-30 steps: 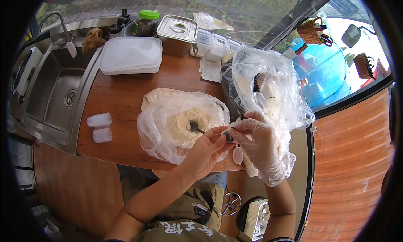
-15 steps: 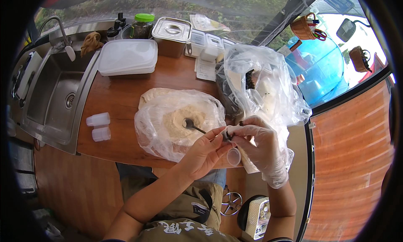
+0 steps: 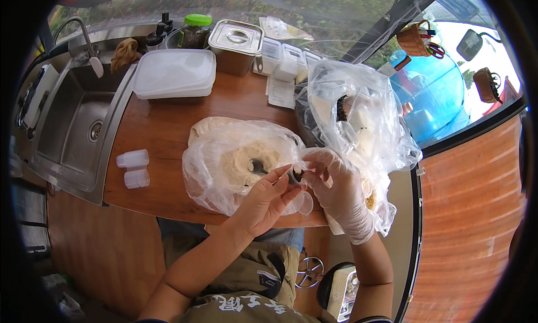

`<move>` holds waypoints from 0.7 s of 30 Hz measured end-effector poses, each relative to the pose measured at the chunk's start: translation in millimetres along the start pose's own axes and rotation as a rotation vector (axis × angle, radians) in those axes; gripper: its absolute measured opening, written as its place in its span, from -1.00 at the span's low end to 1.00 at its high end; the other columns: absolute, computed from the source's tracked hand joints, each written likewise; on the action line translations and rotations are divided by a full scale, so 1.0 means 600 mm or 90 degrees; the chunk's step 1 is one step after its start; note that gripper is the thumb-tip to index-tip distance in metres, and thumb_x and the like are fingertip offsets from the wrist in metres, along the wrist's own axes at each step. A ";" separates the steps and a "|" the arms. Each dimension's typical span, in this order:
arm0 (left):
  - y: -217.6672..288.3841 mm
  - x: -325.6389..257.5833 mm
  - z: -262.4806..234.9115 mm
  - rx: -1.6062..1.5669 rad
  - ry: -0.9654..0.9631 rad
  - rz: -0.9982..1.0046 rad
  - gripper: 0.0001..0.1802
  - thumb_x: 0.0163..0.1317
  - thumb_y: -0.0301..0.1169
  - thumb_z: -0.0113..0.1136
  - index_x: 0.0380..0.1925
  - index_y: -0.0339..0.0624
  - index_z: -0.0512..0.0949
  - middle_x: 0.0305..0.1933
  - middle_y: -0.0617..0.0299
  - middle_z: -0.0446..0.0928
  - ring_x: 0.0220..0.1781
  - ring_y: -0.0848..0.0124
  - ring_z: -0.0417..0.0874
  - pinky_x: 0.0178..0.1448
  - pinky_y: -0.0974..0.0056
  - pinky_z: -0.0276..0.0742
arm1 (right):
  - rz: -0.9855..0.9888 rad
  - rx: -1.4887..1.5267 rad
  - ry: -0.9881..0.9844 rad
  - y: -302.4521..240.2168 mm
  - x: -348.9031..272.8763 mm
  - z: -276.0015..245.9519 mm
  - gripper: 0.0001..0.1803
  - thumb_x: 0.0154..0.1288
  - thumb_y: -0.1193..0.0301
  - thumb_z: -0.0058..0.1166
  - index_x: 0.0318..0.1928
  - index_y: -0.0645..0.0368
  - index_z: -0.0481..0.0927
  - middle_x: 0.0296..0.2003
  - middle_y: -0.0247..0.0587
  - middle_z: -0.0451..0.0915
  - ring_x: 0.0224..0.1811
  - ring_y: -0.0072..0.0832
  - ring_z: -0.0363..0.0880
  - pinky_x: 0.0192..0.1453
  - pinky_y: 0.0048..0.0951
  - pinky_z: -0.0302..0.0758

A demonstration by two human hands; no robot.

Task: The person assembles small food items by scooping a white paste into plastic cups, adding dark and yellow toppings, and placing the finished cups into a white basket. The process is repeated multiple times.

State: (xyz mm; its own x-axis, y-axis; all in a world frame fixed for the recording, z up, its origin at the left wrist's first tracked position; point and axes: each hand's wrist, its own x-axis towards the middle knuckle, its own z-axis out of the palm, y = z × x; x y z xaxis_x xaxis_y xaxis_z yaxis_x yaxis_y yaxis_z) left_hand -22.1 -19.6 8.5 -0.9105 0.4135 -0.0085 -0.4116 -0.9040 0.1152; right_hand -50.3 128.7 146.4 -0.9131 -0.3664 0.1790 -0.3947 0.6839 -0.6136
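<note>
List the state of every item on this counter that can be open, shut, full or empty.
Small clear cup: held between both hands, lid hanging open.
Left hand: bare, fingers on the cup.
Right hand: gloved, gripping the cup.
Powder bag: open, scoop inside.
Steel container: lidded.
Green-capped jar: capped.
Flat plastic box: shut.
Sink: dry, empty.

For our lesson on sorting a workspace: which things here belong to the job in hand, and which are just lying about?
In use:
left hand
gloved right hand
small clear cup, between both hands
bag of pale powder with a scoop

Lying about:
two small tubs
flat lidded box
steel container
green-lidded jar
sink
</note>
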 end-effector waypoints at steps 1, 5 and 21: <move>0.003 0.000 -0.002 -0.001 -0.007 0.006 -0.55 0.60 -0.35 0.22 0.36 -0.27 0.43 0.21 0.11 0.64 0.26 0.29 0.71 0.49 0.30 0.61 | 0.003 0.006 0.004 0.001 0.004 0.004 -0.71 0.49 0.64 0.14 0.15 0.22 0.69 -0.29 -0.32 0.75 -0.25 -0.58 0.68 -0.05 -0.48 0.62; 0.017 0.006 -0.012 -0.012 0.003 0.017 -0.54 0.59 -0.35 0.22 0.37 -0.27 0.42 0.18 0.12 0.64 0.24 0.29 0.71 0.47 0.31 0.62 | 0.038 0.058 -0.028 0.005 0.018 0.014 -0.65 0.47 0.63 0.17 0.21 0.19 0.69 -0.31 -0.33 0.72 -0.30 -0.62 0.61 -0.12 -0.52 0.58; 0.027 0.010 -0.035 -0.017 0.028 0.018 -0.48 0.57 -0.38 0.26 0.41 -0.28 0.38 0.24 0.08 0.62 0.24 0.31 0.69 0.45 0.30 0.63 | 0.172 0.243 -0.130 0.034 0.045 0.042 -0.47 0.60 0.52 0.03 0.52 0.24 0.44 -0.30 -0.56 0.35 -0.26 -0.75 0.30 -0.11 -0.65 0.36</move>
State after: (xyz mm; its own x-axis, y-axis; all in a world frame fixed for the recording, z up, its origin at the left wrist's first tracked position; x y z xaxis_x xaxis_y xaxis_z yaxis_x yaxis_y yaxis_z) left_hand -34.8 -33.9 -10.4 -0.9221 0.3838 -0.0488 -0.3867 -0.9179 0.0890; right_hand -80.2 117.0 119.7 -0.9236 -0.3506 -0.1553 -0.0471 0.5056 -0.8615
